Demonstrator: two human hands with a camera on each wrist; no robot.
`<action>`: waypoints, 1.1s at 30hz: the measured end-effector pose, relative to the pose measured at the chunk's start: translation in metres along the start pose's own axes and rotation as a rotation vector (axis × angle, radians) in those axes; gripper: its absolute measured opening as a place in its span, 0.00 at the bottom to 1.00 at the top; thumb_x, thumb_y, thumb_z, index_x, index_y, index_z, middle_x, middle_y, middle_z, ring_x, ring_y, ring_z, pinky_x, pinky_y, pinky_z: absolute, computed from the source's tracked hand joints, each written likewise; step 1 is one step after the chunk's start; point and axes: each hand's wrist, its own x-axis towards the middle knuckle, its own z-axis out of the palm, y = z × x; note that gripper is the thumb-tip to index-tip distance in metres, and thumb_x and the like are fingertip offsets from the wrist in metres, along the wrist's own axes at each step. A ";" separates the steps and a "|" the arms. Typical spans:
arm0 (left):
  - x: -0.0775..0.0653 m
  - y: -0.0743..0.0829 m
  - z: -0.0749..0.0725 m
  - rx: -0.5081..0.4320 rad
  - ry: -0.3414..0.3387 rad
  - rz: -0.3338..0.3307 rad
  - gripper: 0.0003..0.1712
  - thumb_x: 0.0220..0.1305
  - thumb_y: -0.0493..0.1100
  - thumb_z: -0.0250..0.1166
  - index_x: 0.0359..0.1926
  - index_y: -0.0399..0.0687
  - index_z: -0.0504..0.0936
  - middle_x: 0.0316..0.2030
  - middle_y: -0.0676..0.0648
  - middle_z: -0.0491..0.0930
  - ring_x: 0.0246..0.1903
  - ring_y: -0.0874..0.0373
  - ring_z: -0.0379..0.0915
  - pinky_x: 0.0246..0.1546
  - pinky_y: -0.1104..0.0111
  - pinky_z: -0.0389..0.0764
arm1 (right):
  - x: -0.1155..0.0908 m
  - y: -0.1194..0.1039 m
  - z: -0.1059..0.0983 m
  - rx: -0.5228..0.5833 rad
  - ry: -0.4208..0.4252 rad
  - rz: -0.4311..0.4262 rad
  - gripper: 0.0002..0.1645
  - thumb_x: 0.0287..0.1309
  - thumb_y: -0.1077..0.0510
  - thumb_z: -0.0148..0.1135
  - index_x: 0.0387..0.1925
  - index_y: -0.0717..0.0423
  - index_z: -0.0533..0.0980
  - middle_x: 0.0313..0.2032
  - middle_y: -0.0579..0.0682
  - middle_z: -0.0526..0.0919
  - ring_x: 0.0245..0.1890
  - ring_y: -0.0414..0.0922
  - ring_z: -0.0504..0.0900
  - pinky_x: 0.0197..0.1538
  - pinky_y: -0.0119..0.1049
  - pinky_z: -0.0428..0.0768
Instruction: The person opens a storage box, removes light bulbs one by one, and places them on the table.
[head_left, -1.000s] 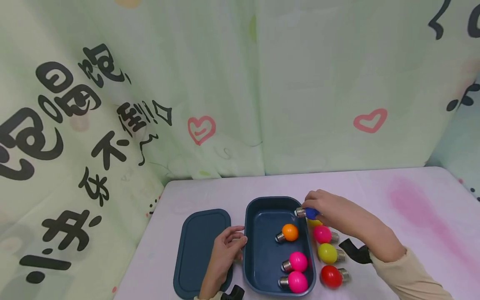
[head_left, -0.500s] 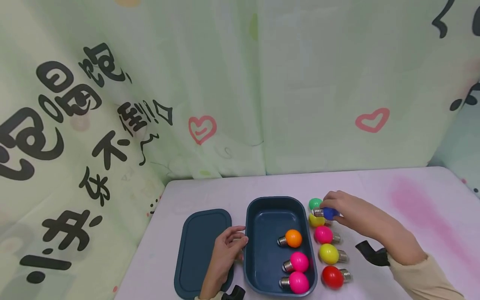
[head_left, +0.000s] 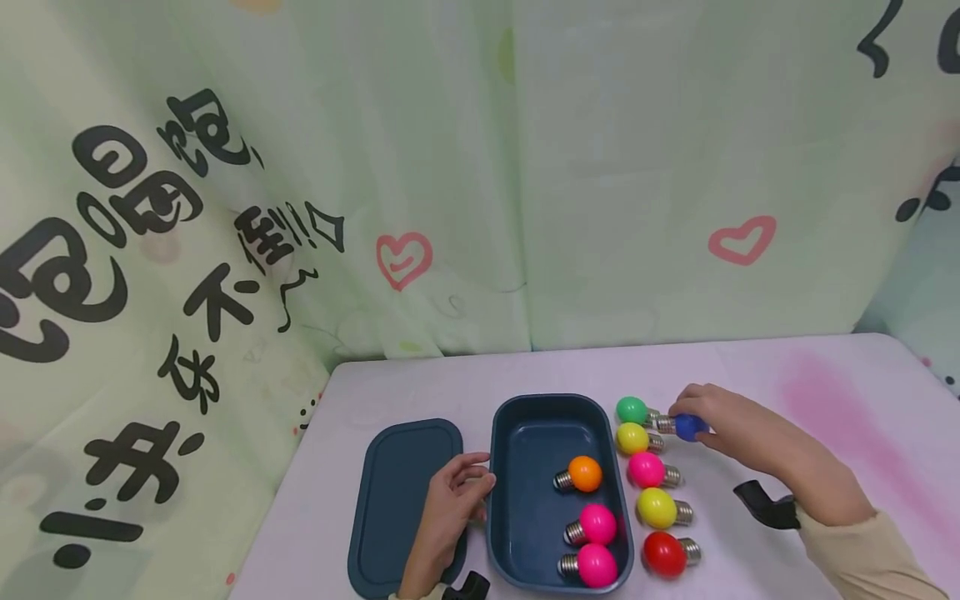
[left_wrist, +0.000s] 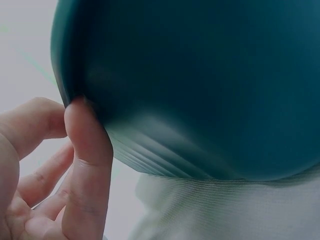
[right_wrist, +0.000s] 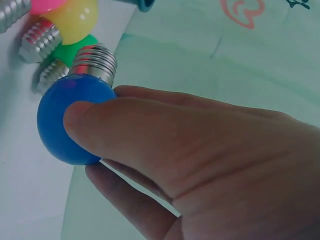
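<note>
My right hand (head_left: pixel 738 427) holds a blue light bulb (head_left: pixel 691 427) by its round glass, above the table at the right. In the right wrist view the thumb lies across the blue glass and the silver screw base points up and away. A column of bulbs lies close by: green (head_left: pixel 632 409), yellow (head_left: pixel 632 437), pink (head_left: pixel 647 469), another yellow (head_left: pixel 656 507) and red (head_left: pixel 664 554). My left hand (head_left: pixel 453 500) pinches the left rim of a dark blue box (head_left: pixel 498 433). Inside lie an orange bulb (head_left: pixel 585 473) and two pink bulbs (head_left: pixel 597 524).
Left of the box a matching dark blue lid (head_left: pixel 393 492) lies flat, partly under the left forearm. A pale cloth with a pink stain covers the table (head_left: pixel 840 433). Behind hangs a light green curtain (head_left: pixel 600 208) with hearts and black lettering.
My right hand has carried the blue bulb rightward, away from the box's far right corner and past the column, uncovering the green and yellow bulbs. The left hand stays at the rim.
</note>
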 end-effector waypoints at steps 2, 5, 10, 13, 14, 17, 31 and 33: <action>0.000 0.000 0.000 0.001 0.001 -0.003 0.23 0.64 0.42 0.69 0.58 0.40 0.78 0.39 0.46 0.82 0.30 0.59 0.78 0.23 0.72 0.79 | -0.001 0.004 0.002 -0.002 0.004 0.006 0.22 0.42 0.67 0.77 0.43 0.60 0.82 0.41 0.54 0.81 0.42 0.53 0.81 0.42 0.46 0.85; 0.001 0.000 0.000 0.003 -0.001 -0.001 0.23 0.63 0.42 0.69 0.57 0.40 0.78 0.38 0.46 0.82 0.30 0.59 0.78 0.23 0.72 0.79 | -0.001 0.009 0.005 0.003 -0.003 0.017 0.21 0.42 0.68 0.77 0.43 0.60 0.82 0.41 0.54 0.82 0.42 0.53 0.81 0.42 0.46 0.85; 0.000 0.000 0.000 0.000 -0.001 -0.003 0.23 0.63 0.43 0.69 0.57 0.40 0.78 0.38 0.46 0.82 0.30 0.59 0.78 0.23 0.72 0.79 | 0.000 0.017 0.012 -0.001 -0.028 0.038 0.21 0.43 0.69 0.76 0.43 0.61 0.81 0.41 0.55 0.82 0.43 0.54 0.81 0.44 0.49 0.84; -0.001 -0.001 0.000 -0.006 -0.002 -0.006 0.23 0.63 0.43 0.69 0.57 0.40 0.78 0.38 0.46 0.82 0.30 0.59 0.78 0.23 0.72 0.79 | 0.000 0.021 0.016 -0.011 -0.032 0.043 0.21 0.44 0.69 0.76 0.43 0.61 0.81 0.41 0.55 0.82 0.44 0.55 0.81 0.46 0.51 0.84; -0.001 -0.001 0.000 -0.007 -0.003 -0.007 0.23 0.63 0.43 0.69 0.57 0.40 0.78 0.38 0.46 0.82 0.30 0.59 0.79 0.23 0.72 0.79 | 0.000 0.022 0.017 -0.014 -0.030 0.045 0.21 0.44 0.69 0.76 0.43 0.61 0.81 0.42 0.56 0.82 0.44 0.56 0.81 0.46 0.51 0.84; -0.001 -0.002 0.000 -0.010 -0.002 -0.004 0.23 0.63 0.42 0.69 0.58 0.40 0.78 0.38 0.47 0.82 0.30 0.59 0.79 0.22 0.71 0.79 | 0.001 0.025 0.020 -0.019 -0.025 0.052 0.20 0.45 0.69 0.75 0.43 0.61 0.81 0.42 0.57 0.82 0.45 0.57 0.81 0.47 0.53 0.83; 0.000 -0.003 0.000 -0.005 0.002 0.007 0.24 0.63 0.42 0.69 0.58 0.40 0.78 0.38 0.47 0.82 0.30 0.59 0.79 0.23 0.71 0.80 | 0.004 0.032 0.026 -0.036 -0.015 0.060 0.19 0.46 0.69 0.74 0.43 0.61 0.81 0.42 0.57 0.82 0.45 0.58 0.81 0.48 0.53 0.83; 0.000 -0.003 0.000 -0.002 0.004 0.005 0.24 0.63 0.42 0.69 0.58 0.41 0.78 0.38 0.47 0.82 0.30 0.59 0.79 0.23 0.71 0.80 | 0.005 0.032 0.027 -0.036 -0.017 0.064 0.19 0.47 0.69 0.73 0.43 0.61 0.81 0.43 0.57 0.82 0.46 0.58 0.80 0.48 0.54 0.82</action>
